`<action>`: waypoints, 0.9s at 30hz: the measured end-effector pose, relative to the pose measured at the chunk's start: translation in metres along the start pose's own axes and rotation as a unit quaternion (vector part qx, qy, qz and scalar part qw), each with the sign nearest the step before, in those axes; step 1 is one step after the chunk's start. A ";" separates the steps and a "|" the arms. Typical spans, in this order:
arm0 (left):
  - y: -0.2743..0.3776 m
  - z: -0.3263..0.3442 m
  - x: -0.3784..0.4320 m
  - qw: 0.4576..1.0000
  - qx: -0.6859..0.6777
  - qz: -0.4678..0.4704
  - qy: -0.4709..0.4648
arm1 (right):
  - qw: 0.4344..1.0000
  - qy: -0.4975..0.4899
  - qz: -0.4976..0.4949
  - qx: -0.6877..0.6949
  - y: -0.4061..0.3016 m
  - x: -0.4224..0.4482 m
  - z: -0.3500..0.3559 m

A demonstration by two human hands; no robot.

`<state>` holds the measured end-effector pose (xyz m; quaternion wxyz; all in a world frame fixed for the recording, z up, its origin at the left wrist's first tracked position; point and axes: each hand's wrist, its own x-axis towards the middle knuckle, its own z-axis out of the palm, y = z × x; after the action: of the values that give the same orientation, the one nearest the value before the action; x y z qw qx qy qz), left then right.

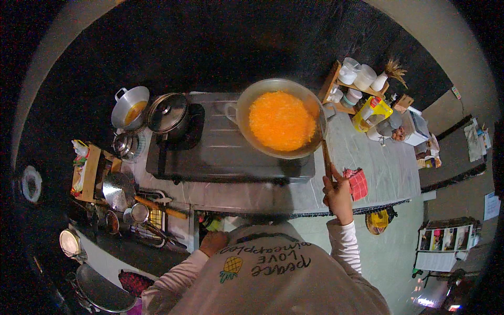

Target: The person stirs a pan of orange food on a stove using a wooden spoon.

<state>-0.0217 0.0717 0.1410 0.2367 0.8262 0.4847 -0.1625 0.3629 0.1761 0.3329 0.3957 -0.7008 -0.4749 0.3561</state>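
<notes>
My right hand (338, 197) grips the wooden handle of a long-handled spatula (327, 157), its far end reaching into a large metal wok (271, 85). The wok sits on the right side of a dark gas stove (220, 157) and holds a broad mass of bright orange, shredded-looking food (281, 120). On the worktop just right of my right hand lies a folded red checked cloth (356, 184). My left hand (214, 243) is low by the counter's front edge, close to my body. Its fingers look curled, but whether they hold anything is unclear.
A lidded dark pot (168, 114) stands on the stove's left side, beside a smaller aluminium wok (130, 108) containing brownish liquid. Right of the stove are a wooden rack (332, 80) with jars and a yellow pouch (370, 114). A dish rack (157, 218) with utensils stands left.
</notes>
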 end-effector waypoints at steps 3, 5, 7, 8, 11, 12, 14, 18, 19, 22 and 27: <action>0.007 -0.002 -0.006 0.998 -0.015 0.013 0.057 | 0.995 -0.052 0.037 0.076 -0.007 -0.001 0.005; 0.000 0.000 -0.004 0.997 -0.044 0.026 0.056 | 0.967 -0.089 0.109 0.214 -0.005 0.003 0.006; -0.003 0.000 -0.002 0.995 -0.072 0.040 0.057 | 0.945 -0.081 0.149 0.281 0.000 0.008 0.009; -0.002 0.001 -0.002 0.996 -0.054 0.040 0.056 | 0.918 -0.103 0.174 0.342 0.009 0.011 0.009; 0.006 -0.012 -0.004 0.996 -0.056 0.043 0.060 | 0.869 -0.133 0.210 0.427 0.025 0.016 0.012; 0.008 -0.020 -0.005 0.994 -0.075 0.044 0.064 | 0.851 -0.142 0.221 0.454 0.024 0.016 0.014; 0.009 -0.029 -0.005 0.996 -0.077 0.034 0.033 | 0.836 -0.145 0.225 0.478 0.019 0.015 0.016; 0.009 -0.044 -0.008 0.999 -0.036 0.028 -0.011 | 0.808 -0.157 0.239 0.515 0.011 0.012 0.011; 0.005 -0.038 -0.005 0.999 -0.036 0.028 -0.009 | 0.809 -0.157 0.237 0.515 0.008 0.010 0.009; -0.002 -0.018 -0.003 0.996 -0.077 0.016 -0.044 | 0.818 -0.160 0.233 0.502 0.005 0.000 0.002; 0.006 -0.028 -0.009 0.999 -0.012 0.034 0.019 | 0.825 -0.167 0.176 0.511 0.009 -0.008 -0.011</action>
<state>-0.0198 0.0782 0.1698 0.2426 0.8421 0.4630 -0.1325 0.3738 0.1639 0.3307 0.5424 -0.3996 -0.1525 0.7231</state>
